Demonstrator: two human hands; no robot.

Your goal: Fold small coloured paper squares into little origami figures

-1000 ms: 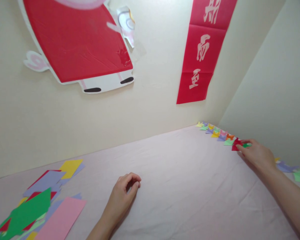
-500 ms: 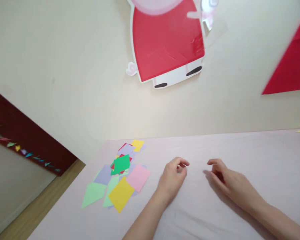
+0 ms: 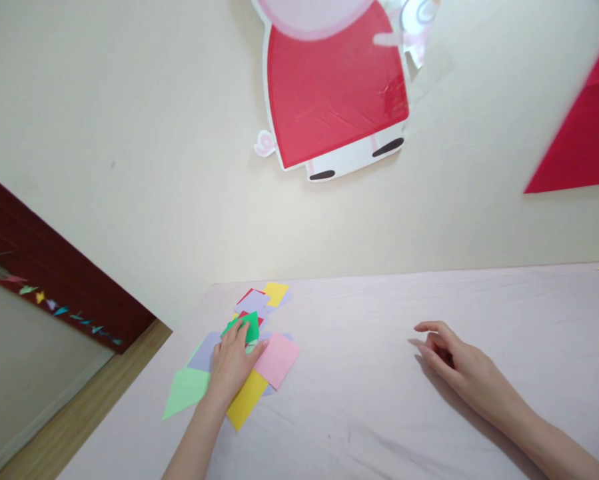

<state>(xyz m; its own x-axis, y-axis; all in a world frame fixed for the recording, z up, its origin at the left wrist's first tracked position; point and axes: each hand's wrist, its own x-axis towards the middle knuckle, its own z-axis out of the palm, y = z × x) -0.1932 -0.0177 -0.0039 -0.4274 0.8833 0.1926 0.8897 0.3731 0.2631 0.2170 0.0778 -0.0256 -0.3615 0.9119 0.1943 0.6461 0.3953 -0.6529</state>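
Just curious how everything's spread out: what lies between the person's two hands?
In the head view, a pink paper sheet lies nearest the left hand; from there, pale cloth stretches to the right hand.

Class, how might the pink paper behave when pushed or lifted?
The pink paper is probably light and floppy, as it looks thin. It would likely slide rather than roll, since it lies flat. Pushed, it might drag the purple paper showing beneath.

At your 12 o'clock, the wall (image 3: 324, 227) carries a red-bodied cartoon cutout (image 3: 336, 93); at 2 o'clock, a red banner (image 3: 582, 143); at 9 o'clock, a dark reddish-brown panel (image 3: 54, 260).
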